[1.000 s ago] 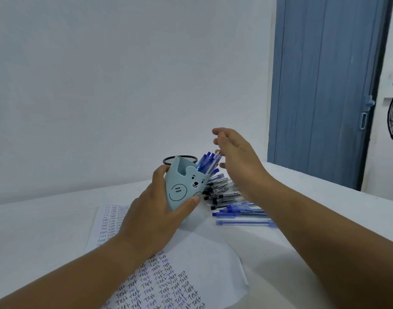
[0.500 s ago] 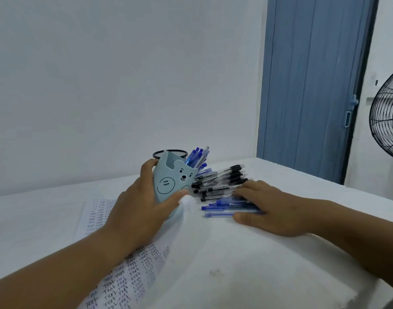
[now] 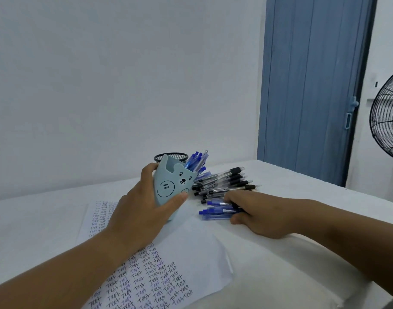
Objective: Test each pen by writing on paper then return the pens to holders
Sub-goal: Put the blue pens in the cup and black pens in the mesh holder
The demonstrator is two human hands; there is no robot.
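Looking at the whole setup first, the tabletop [image 3: 280, 253] carries a big sheet of paper [image 3: 191, 241] already covered in rows of "Test", so I'd guess the writing part is mostly done and this is the putting-away stage. Next down in size, the pale blue bear holder [image 3: 168, 188] sits tilted toward the pile, with the left hand [image 3: 142, 210] wrapped around it, thumb across the front and fingers round the back, so it's a proper grip. A bunch of blue pens [image 3: 196, 162] already stick out of its top, and a black mesh cup [image 3: 171, 156] stands just behind it. The loose pile of pens [image 3: 222, 184] lies just right of the holder, black-grip ones further back and blue ones at the near edge. The right hand [image 3: 264, 212] lies over those near blue ones [image 3: 215, 211], fingers curled down onto them and thumb tucked below, so it looks like it's gathering a few, though I can't tell exactly how many it really has. My tip: only take what the fingers can hold lined up, lift them clear of the pile so nothing rolls, keep the holder tipped toward the hand, and feed them in alongside the ones already there rather than jamming against them.
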